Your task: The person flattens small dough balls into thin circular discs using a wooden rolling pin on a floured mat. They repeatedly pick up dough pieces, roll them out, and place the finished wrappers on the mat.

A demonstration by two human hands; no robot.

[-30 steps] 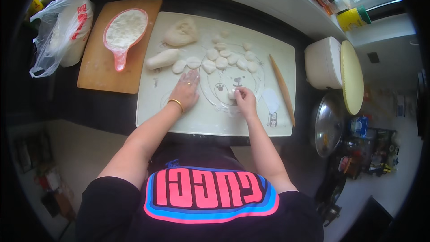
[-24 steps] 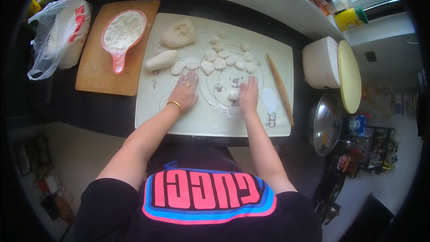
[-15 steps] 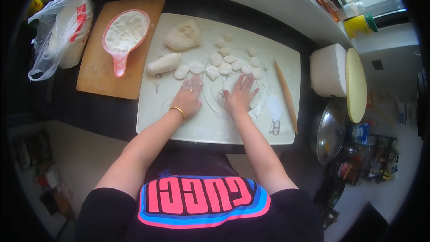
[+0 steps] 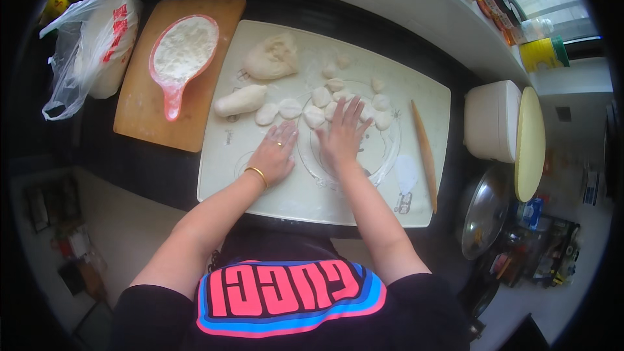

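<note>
The left hand (image 4: 273, 156) is resting palm down on the pale board (image 4: 218, 170), its fingers lying nearly together and pinching nothing, just below two flattened dough rounds (image 4: 289, 108). The right hand (image 4: 340, 142) is spreading its fingers over the lower edge of a cluster of small dough pieces (image 4: 321, 97), which is lying right of the board's middle; the hand is hiding part of that cluster, and I cannot tell whether the palm is covering a piece. Beyond the left hand, a dough roll (image 4: 240, 101) and a bigger dough lump (image 4: 273, 56) are taking up the board's upper left. A wooden rolling pin (image 4: 424, 156) is slanting along the right side, well apart from the right hand and bounding the space there. To the left, a cutting board (image 4: 140, 94) is bearing a red scoop (image 4: 173, 101) of flour (image 4: 188, 40), with a plastic bag (image 4: 107, 52) standing beside it. Off to the right, a white rounded appliance (image 4: 491, 120), a yellow disc (image 4: 531, 146) and a shiny lid (image 4: 484, 214) are crowding the counter.
</note>
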